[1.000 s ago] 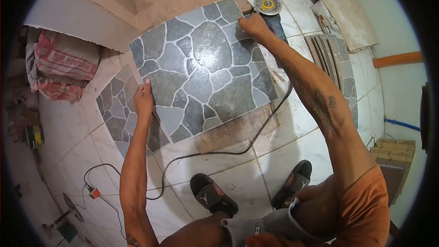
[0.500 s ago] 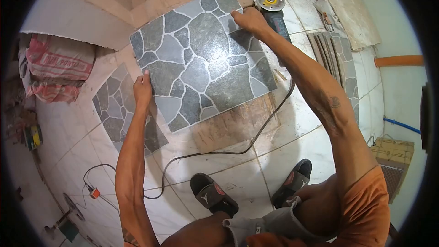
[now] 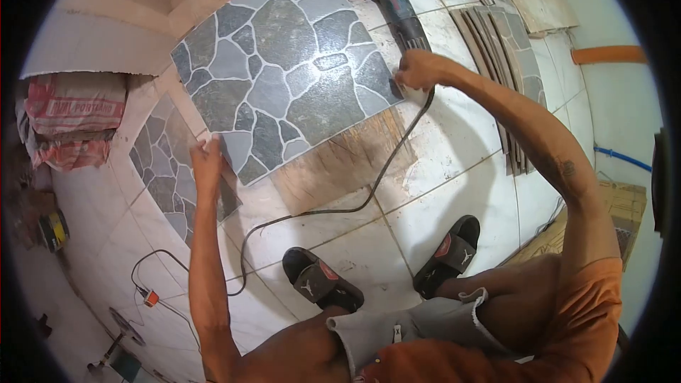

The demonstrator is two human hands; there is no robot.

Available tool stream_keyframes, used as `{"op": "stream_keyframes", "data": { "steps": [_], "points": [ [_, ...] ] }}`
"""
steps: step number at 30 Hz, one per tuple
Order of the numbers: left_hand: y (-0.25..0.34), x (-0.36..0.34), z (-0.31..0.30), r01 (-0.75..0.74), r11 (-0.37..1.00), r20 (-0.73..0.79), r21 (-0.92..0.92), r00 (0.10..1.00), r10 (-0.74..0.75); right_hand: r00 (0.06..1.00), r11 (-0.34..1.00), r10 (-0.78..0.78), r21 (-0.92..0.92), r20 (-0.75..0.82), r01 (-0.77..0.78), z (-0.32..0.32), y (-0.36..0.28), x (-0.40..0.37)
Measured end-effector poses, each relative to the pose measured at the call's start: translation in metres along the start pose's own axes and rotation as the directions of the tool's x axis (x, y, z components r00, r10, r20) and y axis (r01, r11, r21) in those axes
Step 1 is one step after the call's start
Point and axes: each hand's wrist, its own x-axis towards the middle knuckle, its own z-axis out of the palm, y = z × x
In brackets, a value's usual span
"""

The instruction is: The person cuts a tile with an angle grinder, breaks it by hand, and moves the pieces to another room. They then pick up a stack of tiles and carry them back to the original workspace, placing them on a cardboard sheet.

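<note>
A large square floor tile (image 3: 284, 71) with a grey stone pattern and pale joint lines lies tilted in the upper middle of the view. My left hand (image 3: 206, 159) is closed at its lower left edge, fingertips against the rim. At the lower right corner, my right hand (image 3: 423, 71) has its fingers curled on the tile's edge. Just beyond that hand lies an angle grinder (image 3: 397, 10) with a disc, its black cord (image 3: 372, 195) running back across the floor. Beneath the tile, a worn wooden board (image 3: 347, 156) shows along the near side.
Another patterned tile (image 3: 167, 163) lies at left, partly under my arm. Cut tile pieces (image 3: 489, 64) are stacked at right. Cement bags (image 3: 74, 113) stand on the left; a cardboard box (image 3: 621, 206) sits at right. My slippered feet (image 3: 319, 280) are on white floor tiles.
My right hand has moved down the tile's right edge to the near corner. My left hand has slid nearer along the left edge. The whole view has shifted slightly.
</note>
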Motion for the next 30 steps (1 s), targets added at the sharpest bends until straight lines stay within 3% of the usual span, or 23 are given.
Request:
{"op": "stream_keyframes", "data": {
  "steps": [4,7,10,13,17,25,30],
  "points": [
    [-0.016,-0.072,0.005,0.128,0.992,0.026,-0.013,0.992,-0.127,0.994,0.996,-0.068,0.071,0.083,0.062,0.026,0.023,-0.017],
    [-0.025,-0.096,0.016,0.3,0.935,0.065,-0.187,0.954,-0.293,0.991,0.991,-0.127,0.036,0.038,0.126,0.034,0.028,-0.017],
    [-0.018,-0.098,0.015,0.49,0.736,0.238,-0.467,0.871,-0.429,0.994,0.994,-0.112,0.017,0.013,0.112,0.042,0.028,-0.01],
    [-0.019,-0.1,0.022,0.606,0.589,0.403,-0.534,0.795,-0.453,0.998,0.996,-0.065,0.058,-0.001,0.065,0.044,0.026,-0.012],
    [-0.027,-0.11,0.037,0.615,0.516,0.402,-0.597,0.785,-0.471,0.997,0.992,-0.071,0.107,-0.015,0.072,0.036,0.027,-0.023],
    [-0.046,-0.105,0.053,0.549,0.571,0.298,-0.611,0.827,-0.477,0.988,0.984,-0.074,0.152,-0.132,0.094,-0.003,0.046,-0.026],
    [-0.046,-0.108,0.055,0.536,0.569,0.296,-0.624,0.836,-0.462,0.916,0.989,0.003,0.138,-0.402,0.058,-0.026,0.067,-0.011]
  ]
}}
